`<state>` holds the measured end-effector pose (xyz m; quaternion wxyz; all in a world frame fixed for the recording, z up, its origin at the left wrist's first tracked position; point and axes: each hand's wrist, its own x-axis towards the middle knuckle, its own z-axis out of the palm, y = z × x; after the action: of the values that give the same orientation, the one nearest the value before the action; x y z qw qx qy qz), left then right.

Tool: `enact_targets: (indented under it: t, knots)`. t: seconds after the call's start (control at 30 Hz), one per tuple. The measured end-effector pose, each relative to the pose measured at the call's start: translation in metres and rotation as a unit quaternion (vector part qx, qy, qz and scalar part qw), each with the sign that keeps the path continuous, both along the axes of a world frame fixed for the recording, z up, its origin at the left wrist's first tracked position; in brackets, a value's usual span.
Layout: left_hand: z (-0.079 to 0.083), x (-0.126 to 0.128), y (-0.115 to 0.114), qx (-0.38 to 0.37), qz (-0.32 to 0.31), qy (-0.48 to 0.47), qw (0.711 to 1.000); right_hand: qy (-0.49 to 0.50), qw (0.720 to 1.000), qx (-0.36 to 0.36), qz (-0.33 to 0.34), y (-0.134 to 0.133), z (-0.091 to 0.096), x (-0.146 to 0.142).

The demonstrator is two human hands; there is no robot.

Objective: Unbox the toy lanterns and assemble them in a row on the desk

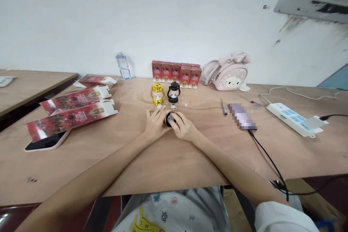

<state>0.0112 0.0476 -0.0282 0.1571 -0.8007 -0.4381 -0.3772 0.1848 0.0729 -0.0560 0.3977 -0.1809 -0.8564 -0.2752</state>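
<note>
Both hands meet at the middle of the table around a small black round piece with a gold rim (169,119), which looks like the underside of a mini lantern. My left hand (155,124) is closed on its left side. From the right, my right hand (182,126) grips it, fingers bent over its dark face. Just beyond the hands stand a gold mini lantern (157,94) and a black mini lantern (174,93), both upright. Small white and metal bits (174,107) lie between the lanterns and my fingers, too small to name.
Red printed boxes (175,73) stand in rows near the wall, beside a pink bag (231,76). A bottle (124,66) is behind left. Flattened red cartons (73,117) partly cover a phone (47,142). Rightward lie a screwdriver (224,107), another phone (243,116) and a power strip (295,119).
</note>
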Motion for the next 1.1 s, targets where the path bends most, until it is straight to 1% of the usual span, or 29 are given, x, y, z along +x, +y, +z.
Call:
enact_targets:
  t: [0.03,0.1,0.2,0.3,0.37,0.5,0.6,0.73,0.8,0.93,1.03,1.1]
  knots:
    - [0.000,0.000,0.000,-0.003,0.002,0.003,1.000,0.002,1.000,-0.004,0.002,0.000,0.000,0.000]
    - [0.000,-0.001,0.000,-0.003,0.004,0.010,1.000,0.005,0.999,-0.034,0.009,0.001,0.000,0.000]
    - [0.001,-0.001,0.000,0.017,0.002,0.020,1.000,0.020,0.997,-0.073,0.021,0.002,0.001,0.002]
    - [0.001,-0.001,0.001,0.057,-0.003,0.026,0.998,0.040,0.996,-0.068,0.038,0.001,0.005,0.005]
    - [-0.001,-0.002,0.002,0.071,0.001,0.030,0.997,0.035,0.996,-0.063,0.048,-0.001,0.009,0.007]
    - [-0.006,-0.003,0.004,0.056,-0.005,0.026,0.998,-0.004,0.995,-0.084,0.050,-0.005,0.017,0.008]
    - [-0.009,-0.005,0.006,0.055,-0.012,0.020,0.998,-0.011,0.995,-0.087,0.051,-0.006,0.020,0.008]
    - [-0.011,-0.006,0.008,0.066,-0.007,0.023,0.998,-0.010,0.996,-0.087,0.021,-0.005,0.019,0.009]
    - [-0.011,-0.005,0.008,0.069,-0.007,0.025,0.997,0.003,0.996,-0.087,0.006,-0.005,0.016,0.008]
    - [-0.006,-0.003,0.005,0.091,-0.017,0.048,0.995,0.043,0.994,-0.104,0.003,-0.007,0.012,0.005]
    - [-0.003,-0.001,0.001,0.113,0.006,0.058,0.992,0.072,0.987,-0.142,0.014,-0.009,0.013,0.003]
    - [-0.002,-0.001,-0.001,0.123,0.024,0.054,0.991,0.104,0.980,-0.167,0.033,-0.010,0.015,0.002]
